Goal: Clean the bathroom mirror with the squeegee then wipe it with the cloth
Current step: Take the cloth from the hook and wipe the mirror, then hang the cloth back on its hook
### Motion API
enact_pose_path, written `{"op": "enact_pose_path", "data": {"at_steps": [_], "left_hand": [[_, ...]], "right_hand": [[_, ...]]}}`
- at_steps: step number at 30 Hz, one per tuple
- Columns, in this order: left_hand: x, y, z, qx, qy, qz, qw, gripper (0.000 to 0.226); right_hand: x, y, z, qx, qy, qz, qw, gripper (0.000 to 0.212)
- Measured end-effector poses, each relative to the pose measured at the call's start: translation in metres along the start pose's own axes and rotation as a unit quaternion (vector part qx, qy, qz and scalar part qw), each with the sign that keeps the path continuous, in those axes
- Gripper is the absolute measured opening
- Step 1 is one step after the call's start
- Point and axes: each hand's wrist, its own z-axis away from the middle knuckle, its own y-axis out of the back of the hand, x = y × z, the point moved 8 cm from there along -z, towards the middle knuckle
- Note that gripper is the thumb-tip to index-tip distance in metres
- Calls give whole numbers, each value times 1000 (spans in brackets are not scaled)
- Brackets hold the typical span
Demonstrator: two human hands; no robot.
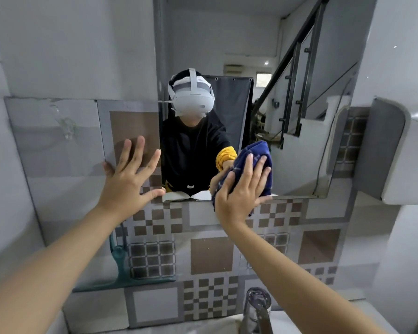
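Observation:
The bathroom mirror [299, 97] hangs on the tiled wall ahead and reflects a person with a white headset. My right hand [241, 191] presses a dark blue cloth [256, 153] flat against the mirror's lower edge, fingers spread over it. My left hand [128, 179] lies open, palm flat on the tiles just left of the mirror's lower left corner, holding nothing. A teal squeegee [120, 263] leans upright against the wall tiles below my left forearm, its blade at the bottom.
A chrome tap [257, 309] stands at the bottom centre over the basin edge. A grey-and-white wall-mounted box [396, 150] juts out right of the mirror. A clear plastic hook [67, 126] sticks to the tiles at the left.

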Motion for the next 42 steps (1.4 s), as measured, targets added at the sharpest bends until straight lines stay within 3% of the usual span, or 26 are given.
{"op": "enact_pose_path", "data": {"at_steps": [9,14,17,23,27,33,36,42], "left_hand": [[-29,15,24,13,24,33,999,76],[-47,22,38,1,49,70,996,69],[-46,31,39,36,52,133,989,62],[-56,66,45,127,187,346,911,34],[-58,85,45,101,225,492,835,30],[-57,122,55,101,257,569,775,19],[-65,137,65,120,265,574,766,18],[-70,161,81,119,257,526,802,18]], "right_hand": [[-69,-44,56,-63,151,-43,985,41],[-98,-63,79,-99,201,-96,970,61],[-115,-68,90,-169,216,-168,947,57],[-138,-57,93,-238,143,-299,913,48],[-158,-45,91,-268,133,-339,892,47],[-194,-31,103,-359,135,-361,850,50],[-211,-26,105,-397,110,-390,824,38],[-230,-30,97,-397,28,-432,809,11]]}}
